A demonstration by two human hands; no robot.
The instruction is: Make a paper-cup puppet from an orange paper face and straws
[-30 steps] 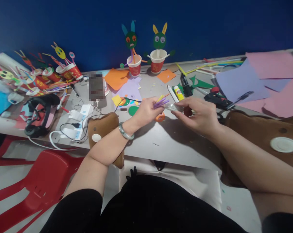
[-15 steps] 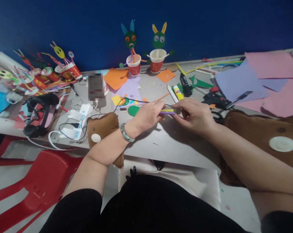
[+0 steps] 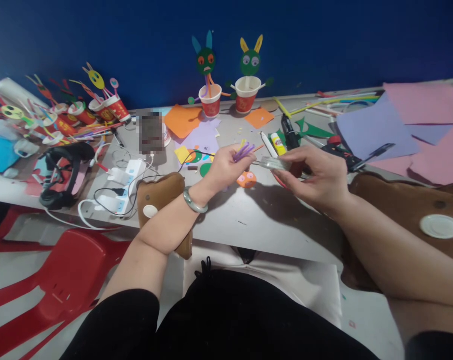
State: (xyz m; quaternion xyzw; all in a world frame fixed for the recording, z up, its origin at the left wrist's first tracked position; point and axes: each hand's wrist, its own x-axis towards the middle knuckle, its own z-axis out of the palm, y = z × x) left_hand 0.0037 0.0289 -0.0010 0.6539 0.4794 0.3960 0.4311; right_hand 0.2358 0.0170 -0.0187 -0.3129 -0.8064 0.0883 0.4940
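Pinched in the person's left hand [image 3: 228, 167], a bunch of purple and yellow strips [image 3: 244, 151] is just beyond an orange paper face [image 3: 246, 179] on the table [image 3: 226, 220]. Right of the face, the right hand [image 3: 316, 172] holds a small clear object [image 3: 275, 163] between thumb and fingers; its kind cannot be told. Beyond the face stand two paper cups: one [image 3: 210, 107] containing purple and orange stems [image 3: 210, 86] under a blue-eared green head [image 3: 205, 61], another [image 3: 246, 102] with a white stem [image 3: 248, 81] under a yellow-eared head [image 3: 250, 62]. Well left of the face, more red cups [image 3: 116, 110] hold colourful stems [image 3: 87, 90].
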